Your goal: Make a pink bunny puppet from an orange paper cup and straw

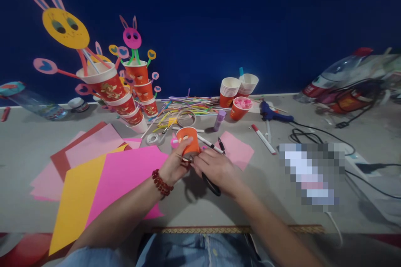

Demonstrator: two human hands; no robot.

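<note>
My left hand [176,164] is wrapped round a small orange-red paper cup [188,134], held tilted above the table. A pair of scissors with black loop handles [212,186] is in my right hand [217,170]. Its blades are at the cup's lower end, mostly covered by my fingers, so I cannot tell whether they cut into it. Just beyond the cup lie a white marker [209,143], a black pen [222,146] and a pink paper sheet [239,149]. Behind it are a roll of tape [186,118] and a purple glue stick [219,120].
Stacked-cup bunny figures [105,87] stand at back left, behind coloured paper sheets [125,183]. Coloured sticks [194,104] lie along the wall. Stacked cups [229,91], a cup of pink pieces [242,107], a corded blue glue gun [275,113] and a red-capped marker [263,139] are right.
</note>
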